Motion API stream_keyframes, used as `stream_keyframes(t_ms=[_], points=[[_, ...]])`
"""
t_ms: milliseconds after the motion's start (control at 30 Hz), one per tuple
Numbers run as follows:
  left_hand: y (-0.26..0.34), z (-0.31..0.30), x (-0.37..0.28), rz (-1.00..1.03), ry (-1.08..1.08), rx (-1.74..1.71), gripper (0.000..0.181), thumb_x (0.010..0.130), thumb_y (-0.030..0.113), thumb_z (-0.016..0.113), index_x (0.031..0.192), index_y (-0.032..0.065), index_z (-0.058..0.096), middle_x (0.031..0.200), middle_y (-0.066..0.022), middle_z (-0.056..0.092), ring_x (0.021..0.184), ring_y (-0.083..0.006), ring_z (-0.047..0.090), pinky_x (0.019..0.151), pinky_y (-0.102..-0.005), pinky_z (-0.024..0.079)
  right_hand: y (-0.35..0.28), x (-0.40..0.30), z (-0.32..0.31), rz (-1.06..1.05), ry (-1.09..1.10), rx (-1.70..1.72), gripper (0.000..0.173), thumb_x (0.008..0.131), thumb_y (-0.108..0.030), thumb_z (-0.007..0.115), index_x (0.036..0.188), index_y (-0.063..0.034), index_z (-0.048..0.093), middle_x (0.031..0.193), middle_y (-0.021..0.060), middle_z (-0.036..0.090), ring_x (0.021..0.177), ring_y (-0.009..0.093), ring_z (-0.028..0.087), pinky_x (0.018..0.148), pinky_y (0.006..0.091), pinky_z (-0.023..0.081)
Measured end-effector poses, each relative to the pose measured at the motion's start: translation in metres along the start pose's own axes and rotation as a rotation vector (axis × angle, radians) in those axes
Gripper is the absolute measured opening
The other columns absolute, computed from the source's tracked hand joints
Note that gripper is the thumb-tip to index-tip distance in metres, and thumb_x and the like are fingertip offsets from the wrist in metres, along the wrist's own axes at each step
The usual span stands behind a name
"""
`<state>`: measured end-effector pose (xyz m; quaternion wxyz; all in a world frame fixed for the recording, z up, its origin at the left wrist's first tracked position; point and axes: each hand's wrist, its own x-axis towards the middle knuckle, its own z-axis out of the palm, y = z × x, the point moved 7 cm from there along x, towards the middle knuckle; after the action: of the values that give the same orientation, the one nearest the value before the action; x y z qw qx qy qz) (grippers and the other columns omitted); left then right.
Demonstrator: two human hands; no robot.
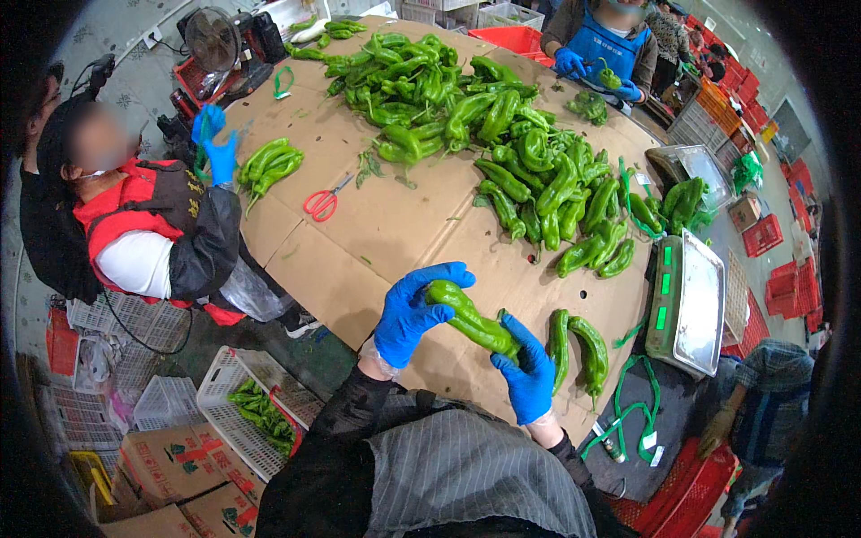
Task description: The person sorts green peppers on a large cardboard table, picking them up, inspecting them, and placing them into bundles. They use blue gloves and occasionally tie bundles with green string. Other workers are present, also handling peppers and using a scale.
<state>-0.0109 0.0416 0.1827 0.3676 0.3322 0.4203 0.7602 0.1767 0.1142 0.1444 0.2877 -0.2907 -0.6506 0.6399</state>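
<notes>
A long green pepper (469,319) is held between my two blue-gloved hands, above the near edge of a cardboard-covered table (403,232). My left hand (412,311) grips its upper-left end between thumb and fingers. At the lower-right end, my right hand (528,372) pinches it with thumb and fingers. Two more green peppers (589,353) lie side by side on the cardboard, just right of my right hand. Farther off, a big heap of green peppers (430,81) spreads from the back of the table to its right side.
Red-handled scissors (323,204) lie left of the heap, near a small pepper bunch (270,165). A digital scale (686,302) stands at right, with green mesh netting (649,397) below it. Co-workers (155,228) stand left and across. A white crate (252,410) holds peppers at lower left.
</notes>
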Motion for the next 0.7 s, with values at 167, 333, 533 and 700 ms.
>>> stream_keyframes(t_ms=[167,333,533,700], points=[[-0.024,0.012,0.005,-0.027,-0.121,-0.161,0.046,0.078,0.02,0.075,0.116,0.0056,0.052,0.109,-0.0146,0.061,0.099,-0.0253,0.061,0.09,-0.0401,0.05,0.024,-0.011,0.014,0.377,-0.137,0.417,0.044,0.089,-0.003,0.059,0.131,0.005,0.048,0.127,0.0176,0.056,0.113,0.026,0.057,0.101,0.0361,0.045],[-0.015,0.035,0.004,-0.163,-0.12,-0.172,0.071,0.084,0.02,0.068,0.145,0.0096,0.032,0.125,-0.0165,0.054,0.106,-0.0285,0.06,0.095,-0.0442,0.049,0.031,-0.025,0.033,0.531,-0.375,0.745,0.047,0.096,-0.016,0.052,0.135,0.0074,0.039,0.124,0.0242,0.055,0.113,0.031,0.057,0.101,0.0383,0.045],[-0.012,0.011,0.01,-0.251,-0.021,-0.088,0.043,0.096,0.023,0.05,0.129,-0.0047,0.051,0.125,-0.018,0.058,0.112,-0.0273,0.059,0.098,-0.039,0.047,0.047,-0.018,0.026,0.487,-0.364,0.655,0.044,0.096,-0.017,0.051,0.132,0.0075,0.042,0.125,0.0224,0.055,0.115,0.032,0.056,0.1,0.0395,0.046],[-0.035,-0.013,0.014,-0.354,0.182,-0.207,0.033,0.095,0.017,0.05,0.117,-0.006,0.059,0.114,-0.0166,0.064,0.106,-0.0253,0.062,0.096,-0.0375,0.048,0.046,-0.015,0.02,0.473,-0.28,0.575,0.042,0.097,-0.017,0.051,0.13,0.0071,0.045,0.122,0.0215,0.058,0.113,0.03,0.058,0.098,0.0386,0.048]])
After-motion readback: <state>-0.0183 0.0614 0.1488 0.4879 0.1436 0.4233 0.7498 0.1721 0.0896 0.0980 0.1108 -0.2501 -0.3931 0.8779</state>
